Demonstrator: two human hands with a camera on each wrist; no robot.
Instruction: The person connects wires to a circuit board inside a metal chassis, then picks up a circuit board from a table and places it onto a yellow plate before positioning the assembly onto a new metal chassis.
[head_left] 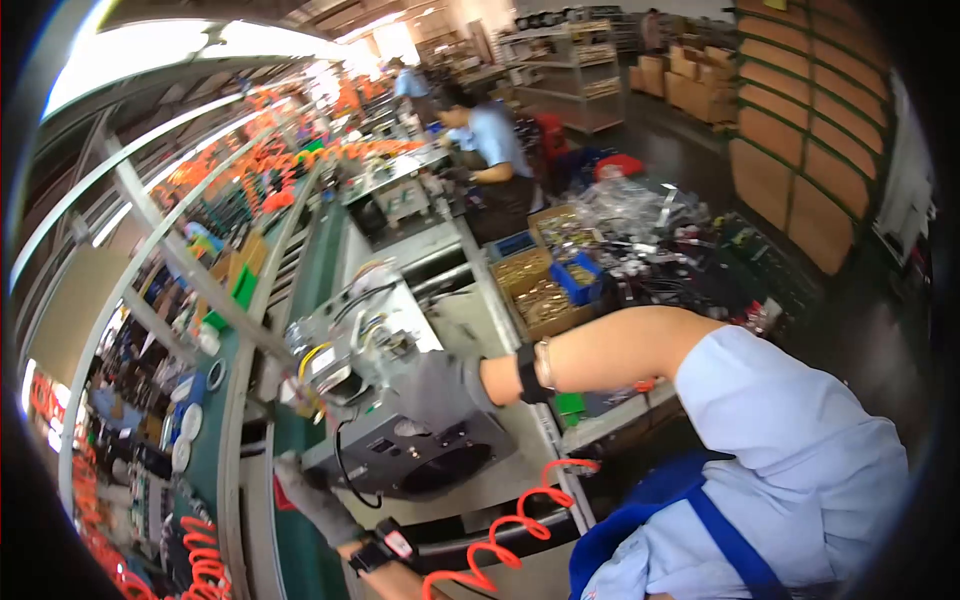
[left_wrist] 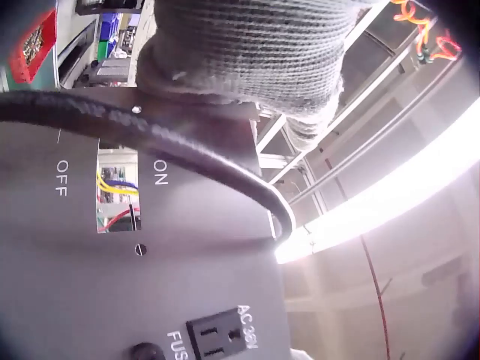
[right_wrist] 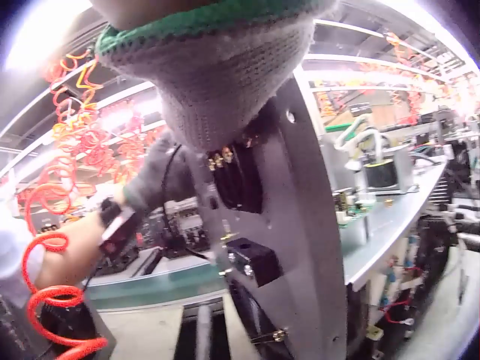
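Where both gloved hands meet the work, one grey metal panel (head_left: 392, 470), tilted, over the pale bench (head_left: 525, 400), at the person's front. Fittings: dark round opening (head_left: 455, 468); rectangular cutout (left_wrist: 118, 214) between the words ON and OFF, coloured wires visible through it; black socket (left_wrist: 196, 339) beside the lettering AC 36V; black cable (left_wrist: 187, 154) arching across the face.

Right hand (head_left: 435, 388): grey knit glove, clamped over the panel's upper edge, thumb against the face; black strap (head_left: 530, 373) at the wrist.

Left hand (head_left: 320, 505): grey knit glove, touching the opposite end of the panel; whether its fingers close round the edge cannot be told. Black wrist device (head_left: 385, 548) worn below it.

Just behind the panel: open assembly of wires and metal parts (head_left: 375, 335).

Near the right forearm: cardboard box of brass-coloured pieces (head_left: 540, 305); blue bin (head_left: 580, 278), touching it; clear plastic bags (head_left: 640, 205), heaped farther back.

Other entries: red coiled hose (head_left: 515, 525), in front of the bench; green conveyor (head_left: 322, 265), running along the left side; second person (head_left: 490, 140), light blue shirt, farther down the line; metal rack (head_left: 570, 68), well apart.
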